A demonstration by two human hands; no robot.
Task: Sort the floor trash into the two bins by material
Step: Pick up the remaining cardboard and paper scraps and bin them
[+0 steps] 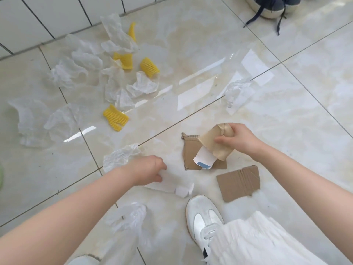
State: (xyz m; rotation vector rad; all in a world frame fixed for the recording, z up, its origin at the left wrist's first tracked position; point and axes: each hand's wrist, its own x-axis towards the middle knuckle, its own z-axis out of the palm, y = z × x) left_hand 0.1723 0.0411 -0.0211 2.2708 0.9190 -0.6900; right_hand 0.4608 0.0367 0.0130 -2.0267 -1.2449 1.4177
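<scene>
Shoe: a white shoe (202,220) stands on the pale floor tiles (286,131), closest to the person, under a white skirt (257,240).
Plastic bag: a thin clear bag (129,217) lies crumpled just left of the shoe.
Cardboard piece: a torn brown piece (238,182) lies flat on the floor, just right of the shoe tip.
Left hand: the left hand (150,170) is low on a white paper sheet (172,183), fingers curled down and touching it; whether it already pinches the sheet, I cannot tell.
Tissue: one crumpled tissue (120,155) lies just beside the left wrist.
Right hand: the right hand (236,139) is closed around folded brown paper (214,144), holding it above a second flat cardboard (191,155); a white slip with a blue mark (204,159) hangs under it.
Clear film: a shiny sheet (200,87) lies flat farther away, in the middle.
Far pile: many white wrappers (76,71) and yellow foam nets (115,117) are scattered near the tiled wall (47,14).
Far corner: dark blue shoes (273,4) with loose laces.
</scene>
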